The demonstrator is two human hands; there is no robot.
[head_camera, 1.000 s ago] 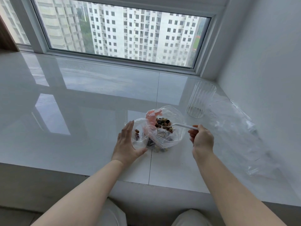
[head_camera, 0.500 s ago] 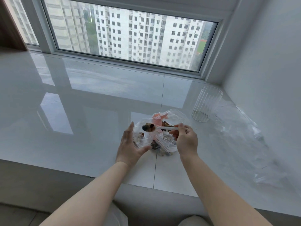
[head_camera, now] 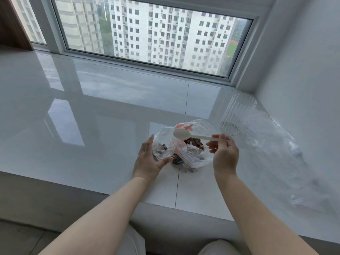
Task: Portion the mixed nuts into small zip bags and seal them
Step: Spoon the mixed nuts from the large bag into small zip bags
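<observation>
1. Sill (head_camera: 92, 126) of glossy white tile below a window (head_camera: 147, 34); it carries every item, and tower blocks show through the glass.
2. Big bag (head_camera: 195, 155), clear plastic, open at the top, stands near the front edge of the sill; it holds the nuts (head_camera: 194, 142), a brown heap visible through the mouth and the wall. A pink patch shows at its far rim.
3. Small bag (head_camera: 162, 144), clear, touches the big bag on its left side; a few nuts lie at its bottom.
4. Left hand (head_camera: 149, 161) is spread wide, fingers straight, palm against the left wall of the small bag, thumb lying along the bag's near base. It cups the bag rather than gripping it.
5. Right hand (head_camera: 223, 153) pinches the handle end of a spoon (head_camera: 181, 134) between thumb and fingers, the fingers curled around it.
6. The spoon is white plastic; it lies nearly level, bowl pointing left, above the mouth of the big bag. The bowl looks empty.
7. Glass (head_camera: 237, 115), clear and ribbed, stands upright to the right of and behind the big bag, apart from it.
8. Sheet (head_camera: 287, 153) of clear plastic lies crumpled along the right side of the sill beside the wall, reaching from the glass toward the front edge.
9. Both forearms are bare; pale trouser knees show at the bottom edge.
</observation>
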